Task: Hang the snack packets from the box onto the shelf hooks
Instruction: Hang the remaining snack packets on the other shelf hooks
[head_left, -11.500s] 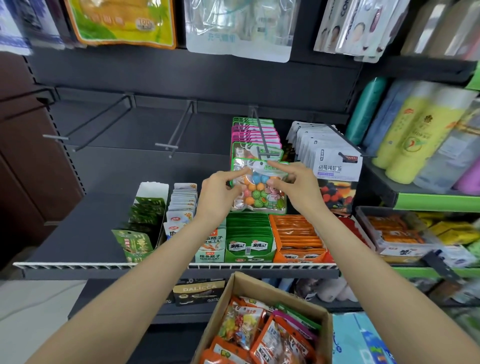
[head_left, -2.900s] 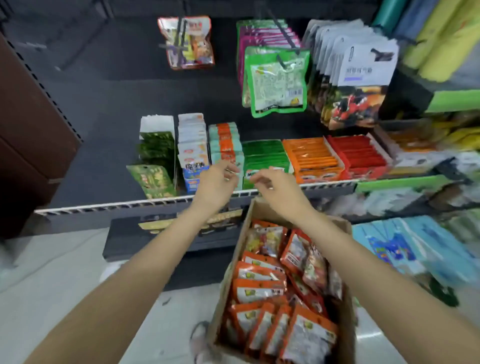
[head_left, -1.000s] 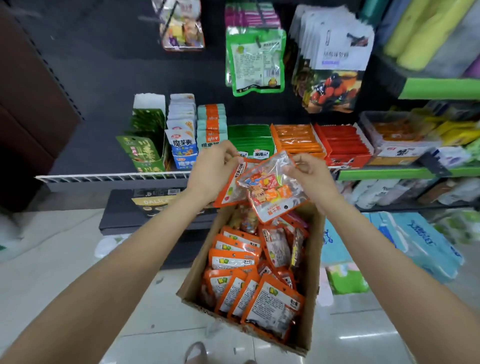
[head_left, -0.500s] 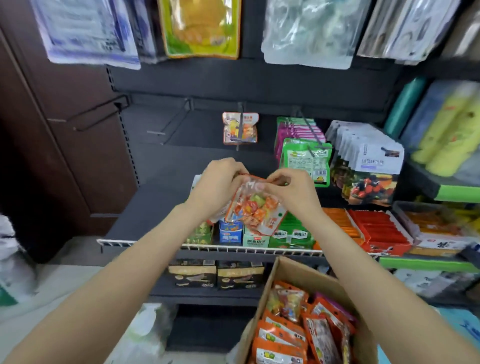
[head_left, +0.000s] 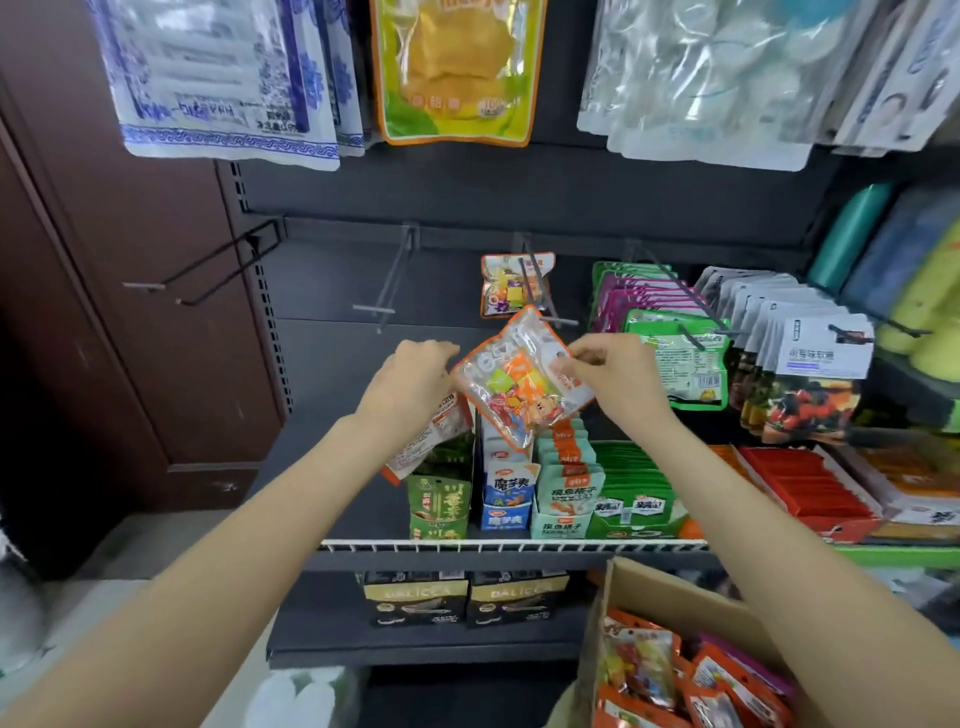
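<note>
While both arms reach toward the dark shelf back, the right hand (head_left: 615, 371) pinches the top corner of a clear, orange-edged snack packet (head_left: 522, 376) between thumb and fingers, holding it tilted in the air just below and in front of the middle hook (head_left: 545, 301), apart from it. The left hand (head_left: 415, 379) sits at the packet's left edge with its fingers curled round a second packet (head_left: 431, 441), which hangs down from the palm with its white printed back showing (whether those fingers also touch the first packet I cannot tell). One matching packet (head_left: 511, 285) already hangs far back on that middle hook. To the left two more hooks (head_left: 382, 291) stand bare, and to the right another hook carries a row of green and purple packets (head_left: 670, 332), with white-topped pouches (head_left: 810, 364) beside them. Under the hands, the shelf (head_left: 343, 467) holds upright display cartons of small snacks (head_left: 566, 483) lined up behind a white wire rail, with orange and red ones (head_left: 810, 483) further right. At the lower right the cardboard box (head_left: 670, 592) stands open, and more orange-edged packets (head_left: 691, 680) lie loosely heaped inside it. Bigger bags (head_left: 452, 73) hang along the top, and a brown panel (head_left: 130, 260) closes off the left side.
</note>
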